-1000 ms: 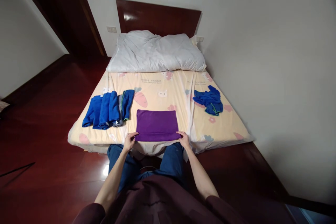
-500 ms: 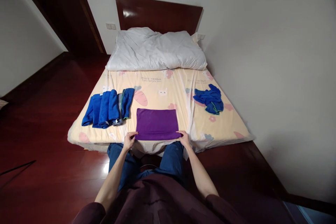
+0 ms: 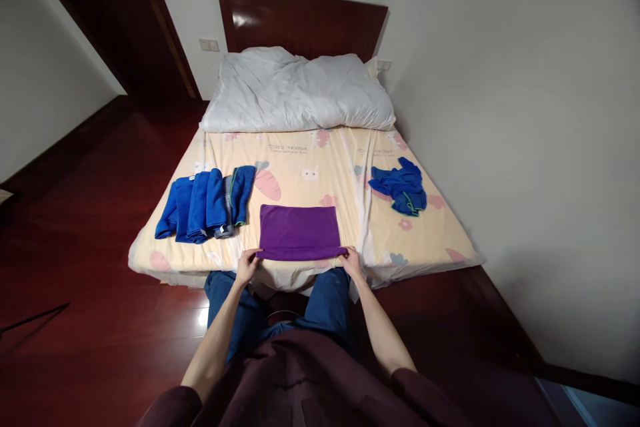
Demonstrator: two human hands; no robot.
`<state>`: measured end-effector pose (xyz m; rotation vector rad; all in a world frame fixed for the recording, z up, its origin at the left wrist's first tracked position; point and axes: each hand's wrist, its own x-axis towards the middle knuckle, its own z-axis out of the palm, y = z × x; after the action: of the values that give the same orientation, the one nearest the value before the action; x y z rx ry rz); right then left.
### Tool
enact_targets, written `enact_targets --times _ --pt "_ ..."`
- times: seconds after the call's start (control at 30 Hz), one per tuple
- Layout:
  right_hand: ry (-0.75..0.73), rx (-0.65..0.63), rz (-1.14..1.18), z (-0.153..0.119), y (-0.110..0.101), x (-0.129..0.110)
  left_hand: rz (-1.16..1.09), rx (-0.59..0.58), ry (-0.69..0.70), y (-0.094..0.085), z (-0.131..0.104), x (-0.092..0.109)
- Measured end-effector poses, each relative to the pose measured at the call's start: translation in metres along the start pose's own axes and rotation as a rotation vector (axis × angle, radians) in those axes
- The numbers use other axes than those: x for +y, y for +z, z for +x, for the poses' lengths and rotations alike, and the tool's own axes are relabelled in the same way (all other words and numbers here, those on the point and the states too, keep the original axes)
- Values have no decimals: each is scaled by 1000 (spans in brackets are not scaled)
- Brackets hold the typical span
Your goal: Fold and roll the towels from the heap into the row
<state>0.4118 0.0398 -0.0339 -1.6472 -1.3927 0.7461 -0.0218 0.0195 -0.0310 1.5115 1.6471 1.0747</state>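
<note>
A purple towel [image 3: 300, 228] lies flat on the bed near its front edge, with its near edge turned up into a narrow fold. My left hand [image 3: 247, 267] pinches the near left corner of that fold. At the near right corner, my right hand [image 3: 351, 262] grips the other end between thumb and fingers. To the left lie several rolled or folded blue towels [image 3: 200, 203] in a row, one at the right end trimmed in green. A crumpled blue cloth [image 3: 400, 187] with green trim rests on the right side of the bed.
The bed [image 3: 300, 153] has a cream patterned sheet. A white quilt [image 3: 300, 93] is heaped against the dark wooden headboard [image 3: 300, 20]. A wall [image 3: 525, 147] stands to the right, and dark red floor [image 3: 100, 213] spreads at the left.
The towel's near edge has been turned up and away from me into a narrow fold. Both hands have stayed at its near corners, now closed more firmly on them.
</note>
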Motion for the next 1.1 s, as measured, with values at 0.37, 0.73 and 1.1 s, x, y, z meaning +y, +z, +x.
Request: enact_targets --times 0.37,0.73,1.1 --pt "6 13 8 0 -1 -8 -113 54 -102 12 7 -6" --pt "43 212 18 -4 10 -2 106 209 113 8 -1 4" --pt "-419 -26 -339 -18 13 -48 525 -250 543 12 2 34"
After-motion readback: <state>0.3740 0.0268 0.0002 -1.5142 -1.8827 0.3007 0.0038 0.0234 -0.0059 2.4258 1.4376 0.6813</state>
